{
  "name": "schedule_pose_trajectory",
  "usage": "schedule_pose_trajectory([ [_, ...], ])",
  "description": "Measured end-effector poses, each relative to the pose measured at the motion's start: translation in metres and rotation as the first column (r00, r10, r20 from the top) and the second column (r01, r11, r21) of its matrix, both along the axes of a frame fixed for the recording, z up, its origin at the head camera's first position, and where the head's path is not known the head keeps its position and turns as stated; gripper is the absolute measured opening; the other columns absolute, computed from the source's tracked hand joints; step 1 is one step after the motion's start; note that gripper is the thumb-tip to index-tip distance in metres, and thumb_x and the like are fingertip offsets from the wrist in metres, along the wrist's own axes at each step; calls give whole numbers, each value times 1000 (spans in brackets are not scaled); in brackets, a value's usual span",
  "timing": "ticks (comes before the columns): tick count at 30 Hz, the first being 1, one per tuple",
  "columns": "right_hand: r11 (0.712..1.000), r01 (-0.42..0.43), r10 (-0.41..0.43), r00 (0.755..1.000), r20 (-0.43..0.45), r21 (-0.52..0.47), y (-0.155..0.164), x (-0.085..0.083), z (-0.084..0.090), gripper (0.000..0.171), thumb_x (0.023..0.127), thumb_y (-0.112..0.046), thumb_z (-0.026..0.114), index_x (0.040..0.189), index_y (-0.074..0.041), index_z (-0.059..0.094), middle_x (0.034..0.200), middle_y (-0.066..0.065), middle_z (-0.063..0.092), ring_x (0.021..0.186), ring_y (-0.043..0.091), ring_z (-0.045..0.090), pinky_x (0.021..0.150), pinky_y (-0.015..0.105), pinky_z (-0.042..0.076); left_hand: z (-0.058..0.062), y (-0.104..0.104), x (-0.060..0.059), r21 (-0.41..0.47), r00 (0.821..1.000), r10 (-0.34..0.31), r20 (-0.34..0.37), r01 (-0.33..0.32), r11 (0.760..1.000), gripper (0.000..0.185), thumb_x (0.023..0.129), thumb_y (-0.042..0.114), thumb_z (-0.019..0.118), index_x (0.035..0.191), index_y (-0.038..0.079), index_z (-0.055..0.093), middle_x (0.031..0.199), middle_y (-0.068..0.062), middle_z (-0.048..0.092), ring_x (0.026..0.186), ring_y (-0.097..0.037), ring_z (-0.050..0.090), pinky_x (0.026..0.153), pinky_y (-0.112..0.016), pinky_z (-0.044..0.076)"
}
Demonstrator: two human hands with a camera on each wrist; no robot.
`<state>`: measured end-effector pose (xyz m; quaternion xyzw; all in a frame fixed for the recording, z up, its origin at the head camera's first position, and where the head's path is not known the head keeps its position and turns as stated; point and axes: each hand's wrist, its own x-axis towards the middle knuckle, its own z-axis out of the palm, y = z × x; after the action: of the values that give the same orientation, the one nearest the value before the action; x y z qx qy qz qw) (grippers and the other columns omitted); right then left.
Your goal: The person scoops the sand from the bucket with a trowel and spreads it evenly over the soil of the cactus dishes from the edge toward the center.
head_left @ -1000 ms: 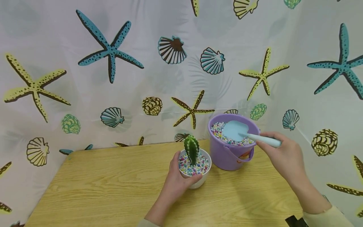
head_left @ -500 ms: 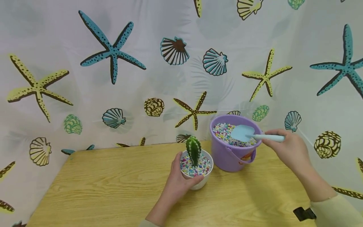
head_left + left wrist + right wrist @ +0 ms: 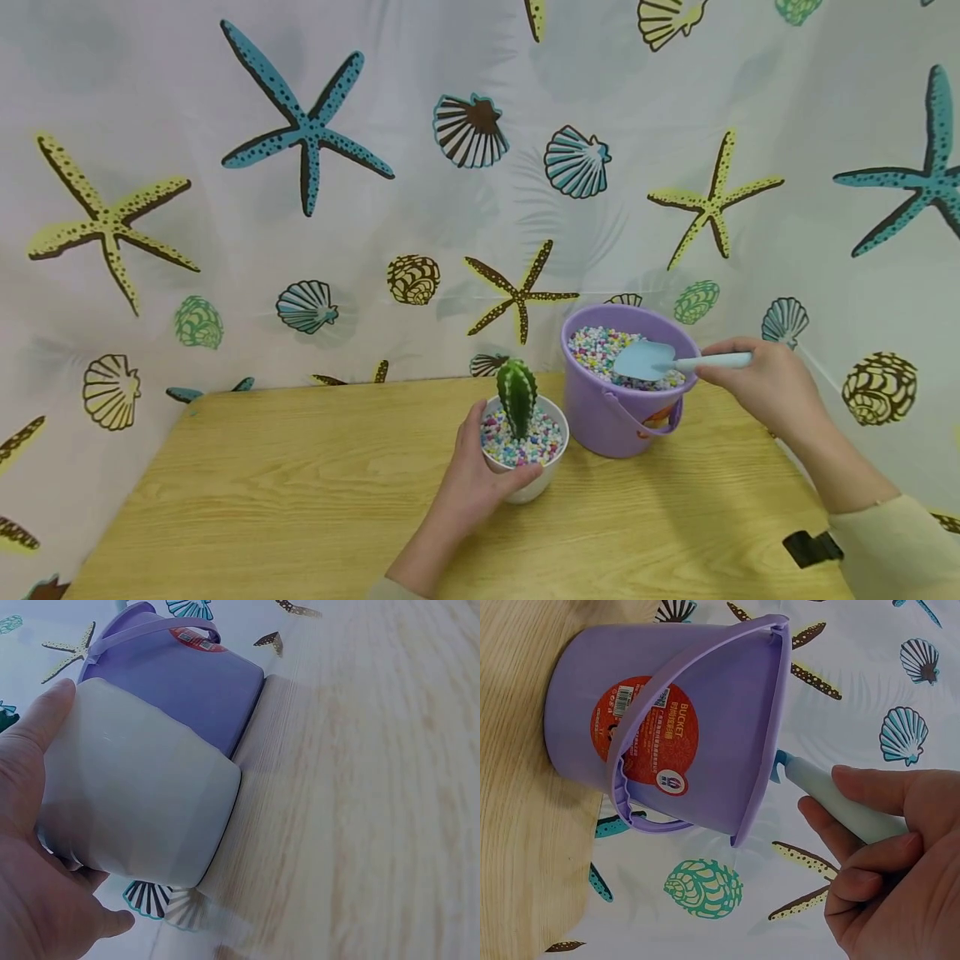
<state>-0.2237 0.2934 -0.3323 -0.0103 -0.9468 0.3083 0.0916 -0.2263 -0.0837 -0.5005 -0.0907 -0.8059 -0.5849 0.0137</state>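
Observation:
A green cactus stands in a white pot filled with small multicoloured beads. My left hand grips the pot, thumb on the near side and fingers round the left side; in the left wrist view the white pot rests on the table. Just right of it sits a purple bucket holding similar beads. Between thumb and fingers, my right hand holds the handle of a light-blue toy shovel, its blade over the beads inside the rim. The right wrist view shows the shovel handle but not the blade.
The wood-grain table stretches left and in front of the pot. Behind it and at the right hangs a white cloth printed with starfish and shells. The bucket's handle hangs down its outer side, near a red label.
The shovel blade has moved slightly right and down within the bucket, and looks smaller now. My left hand keeps its grip on the pot. The whole view has shifted a little.

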Motion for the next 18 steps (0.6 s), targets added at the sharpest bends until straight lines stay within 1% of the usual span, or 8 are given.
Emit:
schedule_pose_trajectory([
  [2, 1000, -5, 5, 1000, 13, 7, 2, 0, 2, 46, 102, -45, 80, 128, -7, 79, 62, -7, 34, 51, 13, 32, 45, 31, 33, 0, 0, 0, -3, 1000, -4, -2, 4, 1000, 129, 82, 47, 100, 176, 14, 19, 171, -20, 33, 157, -41, 38, 127, -63, 32],
  [8, 998, -14, 11, 998, 60, 61, 8, -4, 10, 47, 99, -41, 81, 128, -4, 79, 58, -4, 43, 52, 16, 38, 48, 32, 33, 0, 0, 0, 3, 1000, -9, 6, 9, 1000, 128, 82, 46, 100, 176, 16, 18, 173, -18, 31, 158, -40, 35, 128, -62, 30],
  [12, 995, -32, 21, 993, 114, 95, 7, -9, 16, 50, 99, -40, 81, 130, -1, 78, 63, -1, 49, 58, 19, 44, 53, 34, 36, -1, 0, 2, 4, 1000, -11, 3, 11, 1000, 127, 83, 46, 99, 176, 15, 19, 173, -19, 32, 158, -41, 35, 128, -63, 30],
  [14, 993, -42, 28, 992, 127, 112, 6, -11, 20, 50, 98, -40, 81, 130, -1, 78, 75, 7, 65, 68, 24, 52, 58, 36, 40, -1, 0, 2, -4, 1000, -12, -1, 12, 1000, 127, 83, 48, 99, 176, 15, 19, 173, -19, 32, 158, -42, 36, 128, -63, 31],
  [15, 992, -47, 31, 991, 130, 119, 5, -12, 21, 50, 98, -40, 81, 129, -1, 79, 86, 13, 71, 75, 26, 56, 61, 37, 43, -1, 0, 3, -5, 1000, -13, -7, 13, 1000, 127, 83, 48, 99, 176, 15, 19, 172, -20, 32, 157, -42, 37, 127, -64, 31],
  [16, 991, -50, 33, 991, 133, 128, 4, -13, 22, 50, 98, -40, 81, 129, -1, 79, 98, 19, 75, 83, 30, 60, 65, 40, 46, -1, 0, 3, -5, 1000, -14, -13, 14, 1000, 126, 83, 48, 99, 176, 15, 20, 172, -20, 32, 157, -43, 37, 127, -65, 32],
  [18, 988, -56, 37, 990, 134, 142, 2, -15, 25, 49, 98, -41, 81, 128, -2, 80, 123, 27, 75, 102, 38, 64, 76, 47, 52, -1, -2, 3, -12, 1000, -8, -15, 8, 1000, 127, 83, 48, 99, 176, 16, 20, 172, -20, 32, 156, -43, 38, 126, -65, 33],
])
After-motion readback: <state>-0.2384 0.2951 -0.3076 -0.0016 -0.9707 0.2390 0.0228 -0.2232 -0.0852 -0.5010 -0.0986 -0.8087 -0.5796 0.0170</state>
